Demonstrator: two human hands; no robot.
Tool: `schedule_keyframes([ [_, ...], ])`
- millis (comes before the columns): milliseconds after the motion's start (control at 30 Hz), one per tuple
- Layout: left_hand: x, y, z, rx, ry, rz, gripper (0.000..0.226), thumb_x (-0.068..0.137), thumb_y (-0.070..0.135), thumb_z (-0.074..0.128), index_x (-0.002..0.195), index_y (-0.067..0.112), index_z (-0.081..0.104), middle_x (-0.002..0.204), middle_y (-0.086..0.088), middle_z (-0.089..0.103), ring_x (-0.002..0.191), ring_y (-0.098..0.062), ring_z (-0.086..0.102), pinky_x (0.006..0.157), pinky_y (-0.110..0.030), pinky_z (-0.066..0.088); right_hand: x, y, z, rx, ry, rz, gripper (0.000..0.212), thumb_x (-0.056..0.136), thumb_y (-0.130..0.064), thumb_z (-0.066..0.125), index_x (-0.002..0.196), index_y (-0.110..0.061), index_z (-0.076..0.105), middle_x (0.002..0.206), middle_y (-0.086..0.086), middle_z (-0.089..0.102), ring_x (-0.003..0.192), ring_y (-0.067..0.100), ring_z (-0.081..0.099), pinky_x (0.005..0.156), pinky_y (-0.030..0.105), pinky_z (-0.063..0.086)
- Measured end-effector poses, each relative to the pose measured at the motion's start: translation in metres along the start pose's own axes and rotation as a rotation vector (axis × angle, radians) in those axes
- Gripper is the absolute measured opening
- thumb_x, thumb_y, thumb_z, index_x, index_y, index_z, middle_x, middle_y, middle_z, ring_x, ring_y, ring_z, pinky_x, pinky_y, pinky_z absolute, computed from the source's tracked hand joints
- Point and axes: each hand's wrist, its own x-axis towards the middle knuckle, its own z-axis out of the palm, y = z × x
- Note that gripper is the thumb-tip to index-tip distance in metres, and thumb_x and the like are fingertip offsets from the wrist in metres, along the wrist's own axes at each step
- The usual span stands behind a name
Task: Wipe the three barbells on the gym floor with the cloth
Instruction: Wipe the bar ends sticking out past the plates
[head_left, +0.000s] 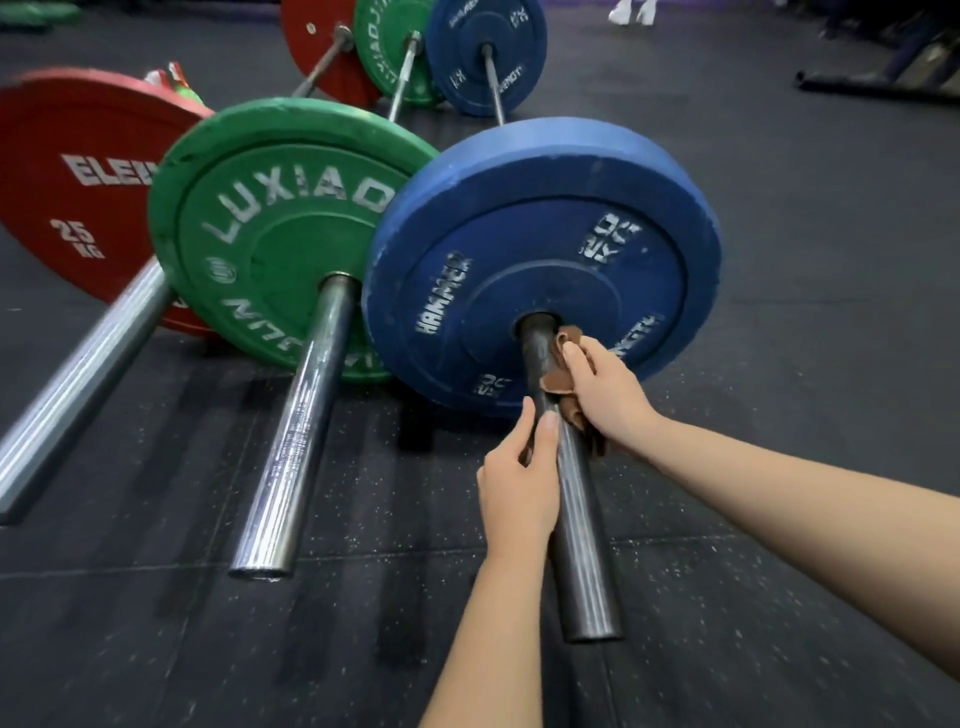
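Gripping blue barbell sleeve (576, 519): left hand (517, 483) bare, right hand (605, 395) pressing cloth (558, 376).

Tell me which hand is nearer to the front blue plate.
Right. The right hand holds the cloth on the bar just before the blue plate; the left hand grips the bar farther from it.

Illumination: indoor, diffuse, moderate, from overhead. The dark floor (779, 312) reflects little.

Glare: bright streaks run along the middle bar (291, 441). The right bar (582, 545) shows only a narrow, dull highlight.

Shadows: soft-edged, on the floor at the near side of the green plate (270, 208) and blue plate (545, 234).

Blur: the left bar (78, 384) smears toward the frame edge. The far plates (485, 57) are soft.

Distortion: wide-angle. The bars splay outward toward the lower edge. The top corners are dim.
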Motion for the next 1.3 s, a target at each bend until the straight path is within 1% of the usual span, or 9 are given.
schedule_keyframes([
  [100,0.002,-0.002,0.002,-0.008,0.041,0.026,0.042,0.100,0.054,0.055,0.141,0.048,0.055,0.079,0.035,0.061,0.102,-0.001,0.062,0.101,-0.032,0.050,-0.024,0.007,-0.004,-0.041,-0.011,-0.051,0.029,0.107,-0.046,0.037,0.112,-0.030,0.061,0.101,0.001,0.066,0.092,0.016,0.061,0.078,0.034,0.041],
  [267,0.003,-0.009,0.006,-0.019,0.058,0.051,0.041,0.101,0.053,0.054,0.140,0.043,0.059,0.074,0.054,0.054,0.106,0.005,0.059,0.108,-0.033,0.046,-0.084,0.021,-0.003,0.059,-0.017,0.032,0.025,0.105,-0.050,0.039,0.111,-0.037,0.060,0.103,-0.003,0.065,0.102,0.014,0.060,0.090,0.039,0.047],
  [433,0.002,-0.006,0.002,-0.009,0.039,0.045,0.043,0.100,0.057,0.053,0.141,0.046,0.057,0.082,0.039,0.060,0.114,-0.005,0.060,0.108,-0.036,0.047,-0.073,0.017,-0.002,0.021,0.003,0.017,0.027,0.106,-0.047,0.040,0.113,-0.031,0.060,0.103,0.000,0.064,0.100,0.016,0.060,0.089,0.039,0.047],
  [567,0.003,-0.005,0.000,0.025,0.012,0.014,0.044,0.100,0.061,0.048,0.143,0.052,0.052,0.088,0.036,0.059,0.123,-0.018,0.056,0.108,-0.042,0.047,-0.031,0.009,0.003,-0.032,0.037,-0.039,0.030,0.107,-0.044,0.039,0.099,-0.024,0.060,0.092,0.002,0.065,0.088,0.019,0.061,0.078,0.039,0.045],
  [733,0.001,-0.007,0.001,0.019,0.012,0.031,0.044,0.101,0.060,0.047,0.144,0.050,0.052,0.097,0.037,0.059,0.125,-0.015,0.055,0.110,-0.042,0.045,-0.024,0.008,0.006,0.012,0.053,-0.027,0.031,0.108,-0.043,0.038,0.107,-0.023,0.061,0.095,0.002,0.066,0.088,0.013,0.061,0.070,0.025,0.041],
  [900,-0.001,-0.007,0.003,-0.039,0.044,0.034,0.043,0.101,0.056,0.053,0.141,0.043,0.058,0.092,0.038,0.061,0.108,0.004,0.058,0.110,-0.033,0.045,-0.065,0.023,0.005,0.070,0.010,-0.008,0.028,0.104,-0.053,0.036,0.108,-0.037,0.058,0.100,0.002,0.064,0.095,0.016,0.062,0.084,0.036,0.047],
  [1100,-0.006,-0.003,0.003,-0.042,0.033,0.018,0.045,0.101,0.058,0.051,0.144,0.044,0.055,0.125,0.026,0.064,0.110,0.004,0.054,0.108,-0.027,0.041,-0.162,0.027,-0.008,0.170,-0.076,-0.001,0.022,0.109,-0.041,0.036,0.115,-0.048,0.056,0.111,-0.012,0.061,0.108,-0.002,0.055,0.092,0.017,0.040],
  [1167,-0.005,-0.003,0.003,-0.041,0.027,0.018,0.046,0.100,0.059,0.050,0.144,0.045,0.054,0.135,0.024,0.061,0.123,-0.002,0.052,0.112,-0.030,0.039,-0.172,0.028,-0.009,0.184,-0.086,-0.013,0.022,0.109,-0.040,0.036,0.115,-0.051,0.054,0.113,-0.015,0.061,0.111,-0.003,0.053,0.091,0.011,0.037],
  [1300,-0.003,-0.007,0.002,-0.033,0.026,0.002,0.047,0.098,0.065,0.048,0.143,0.051,0.053,0.135,0.023,0.063,0.134,-0.013,0.048,0.117,-0.041,0.038,-0.144,0.027,-0.004,0.125,-0.041,-0.049,0.021,0.109,-0.040,0.036,0.115,-0.044,0.056,0.110,-0.011,0.061,0.107,0.001,0.054,0.091,0.022,0.041],
])
